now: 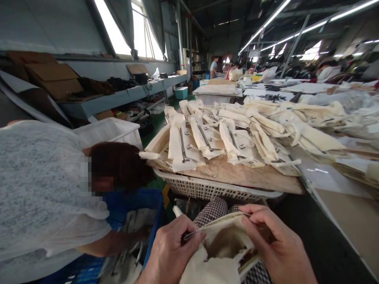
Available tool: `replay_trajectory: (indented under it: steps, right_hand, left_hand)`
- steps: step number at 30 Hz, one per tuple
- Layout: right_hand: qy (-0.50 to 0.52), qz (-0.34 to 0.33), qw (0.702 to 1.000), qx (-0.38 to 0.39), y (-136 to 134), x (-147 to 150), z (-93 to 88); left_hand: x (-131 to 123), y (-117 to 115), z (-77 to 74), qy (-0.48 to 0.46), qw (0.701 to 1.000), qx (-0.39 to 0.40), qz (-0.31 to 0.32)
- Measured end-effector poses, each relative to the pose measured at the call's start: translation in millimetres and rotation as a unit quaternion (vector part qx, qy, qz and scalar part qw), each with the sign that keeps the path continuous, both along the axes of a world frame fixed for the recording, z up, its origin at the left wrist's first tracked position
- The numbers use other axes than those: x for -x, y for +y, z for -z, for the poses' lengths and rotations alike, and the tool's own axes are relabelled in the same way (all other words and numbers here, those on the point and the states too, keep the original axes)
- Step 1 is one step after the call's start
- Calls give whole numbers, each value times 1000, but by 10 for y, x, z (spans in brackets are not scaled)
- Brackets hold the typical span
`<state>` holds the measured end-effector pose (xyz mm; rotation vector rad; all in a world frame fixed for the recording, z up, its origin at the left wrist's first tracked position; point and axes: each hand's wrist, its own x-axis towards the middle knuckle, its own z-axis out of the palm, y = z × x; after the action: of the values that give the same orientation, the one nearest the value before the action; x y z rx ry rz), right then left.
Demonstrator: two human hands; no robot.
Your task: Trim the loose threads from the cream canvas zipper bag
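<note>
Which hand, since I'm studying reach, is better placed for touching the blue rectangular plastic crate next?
Left, probably: the left hand appears nearer the crate; the right hand is farther across. Both hold the cream open-mouthed fabric piece.

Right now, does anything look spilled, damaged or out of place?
Nothing looks plainly spilled or damaged. Slightly untidy: cream pieces overlap at uneven angles on the wooden board, and one rolled end juts past its left edge.
</note>
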<state>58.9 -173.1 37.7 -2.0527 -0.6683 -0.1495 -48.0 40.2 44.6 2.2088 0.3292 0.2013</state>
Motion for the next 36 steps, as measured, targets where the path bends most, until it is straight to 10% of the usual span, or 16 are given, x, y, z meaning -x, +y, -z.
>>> replay_trajectory:
  steps: [20, 36]
  right_hand:
    - [23, 74, 997, 20, -10, 56, -5]
    - [76, 75, 993, -42, -19, 157, -40]
  left_hand:
    - [-77, 54, 80, -73, 990, -6, 121]
    - [-454, 40, -340, -31, 950, -53, 306]
